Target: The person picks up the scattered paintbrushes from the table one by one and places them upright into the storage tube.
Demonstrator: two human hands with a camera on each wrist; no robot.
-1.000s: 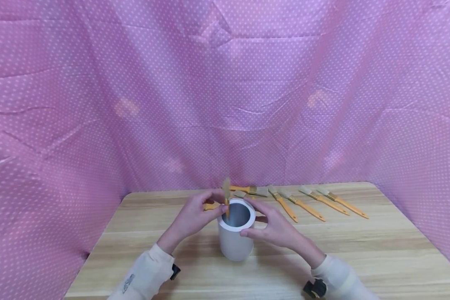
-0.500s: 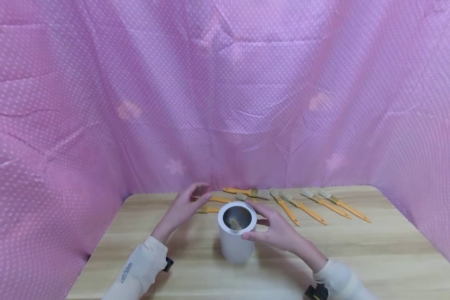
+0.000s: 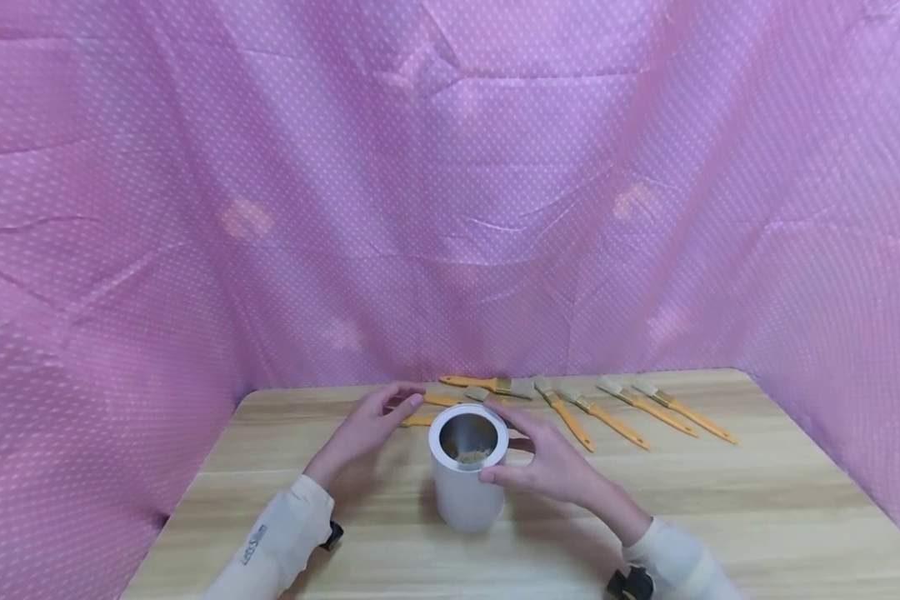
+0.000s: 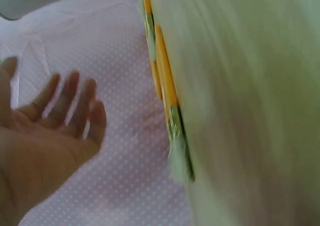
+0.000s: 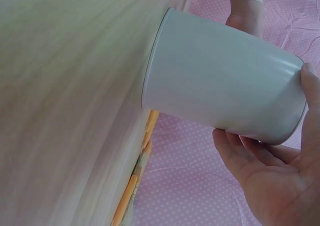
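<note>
A white canister (image 3: 468,492) with a metal-lined inside stands upright on the table. Down inside it, pale brush bristles (image 3: 472,457) show; the rest of that brush is hidden. My right hand (image 3: 547,458) holds the canister near its rim, thumb on the near side and fingers round the far side, as the right wrist view also shows. To the left, my left hand (image 3: 363,429) hovers with nothing in it, fingers loosely bent (image 4: 55,121). Nearest to it lie paintbrushes with orange handles (image 3: 442,400), partly hidden by the hand and canister.
Several more paintbrushes (image 3: 607,421) lie fanned out to the right behind the canister. Another brush (image 3: 468,381) lies crosswise near the back edge of the wooden table (image 3: 720,517). A pink dotted cloth (image 3: 450,208) hangs around the back and sides.
My left hand has let go of the paintbrush it pinched over the canister and moved left. That brush has dropped inside. My right hand stays on the canister.
</note>
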